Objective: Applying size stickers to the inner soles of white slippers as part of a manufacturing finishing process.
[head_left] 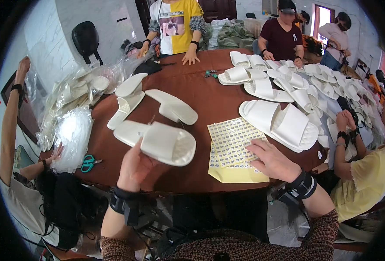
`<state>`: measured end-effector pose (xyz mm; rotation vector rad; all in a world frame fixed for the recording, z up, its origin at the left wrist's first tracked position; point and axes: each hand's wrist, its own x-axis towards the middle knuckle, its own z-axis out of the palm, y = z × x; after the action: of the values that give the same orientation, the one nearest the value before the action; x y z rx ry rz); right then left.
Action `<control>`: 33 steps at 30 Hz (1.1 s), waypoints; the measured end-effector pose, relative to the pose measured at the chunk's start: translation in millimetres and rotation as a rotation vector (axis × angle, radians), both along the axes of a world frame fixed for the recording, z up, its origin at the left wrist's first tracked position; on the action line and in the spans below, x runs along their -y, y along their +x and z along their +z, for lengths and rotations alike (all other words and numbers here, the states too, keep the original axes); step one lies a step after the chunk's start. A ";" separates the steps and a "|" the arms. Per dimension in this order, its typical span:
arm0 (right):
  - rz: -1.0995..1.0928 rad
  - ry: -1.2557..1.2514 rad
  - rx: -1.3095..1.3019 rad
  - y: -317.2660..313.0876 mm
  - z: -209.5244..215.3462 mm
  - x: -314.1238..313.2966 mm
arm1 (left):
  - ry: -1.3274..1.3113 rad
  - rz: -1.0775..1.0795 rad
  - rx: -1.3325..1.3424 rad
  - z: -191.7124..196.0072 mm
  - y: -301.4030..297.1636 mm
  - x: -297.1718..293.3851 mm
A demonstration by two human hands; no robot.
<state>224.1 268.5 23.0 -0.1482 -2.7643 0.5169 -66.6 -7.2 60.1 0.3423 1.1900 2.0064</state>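
Note:
My left hand [136, 167] is closed around the side of a white slipper [160, 141], lifted above the table with its strap facing up. My right hand [274, 160] is over the right edge of a sheet of small printed stickers [232, 145]. Its fingers are bent and spread, the tips at the paper. Yellowish backing shows at the sheet's lower edge. Just beyond the held slipper are a single white slipper [171, 106] and an overlapping pair [129, 98]. A larger-looking pair of white slippers [279, 124] lies to the right of the stickers.
Many white slippers [288, 80] cover the far right of the brown table [192, 174]. Clear plastic bags [72, 130] and teal-handled scissors [88, 163] are at the left. Co-workers stand or sit around the table; one person's hands [190, 55] rest on its far edge.

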 end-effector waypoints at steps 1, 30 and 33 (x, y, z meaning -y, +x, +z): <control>0.006 -0.002 0.004 -0.2 0.2 -0.3 | -0.004 0.036 0.072 -11.3 2.4 5.5; 0.127 0.006 -0.159 -139.5 67.1 3.5 | -0.698 0.172 -1.486 -43.2 -5.8 88.6; 0.098 0.075 -0.157 -177.1 64.3 0.5 | -0.744 0.090 -1.536 -50.0 -11.0 90.4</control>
<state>47.0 268.0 87.3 0.0436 -2.6416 0.4295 -77.6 -97.6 10.1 1.5520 2.6946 0.9335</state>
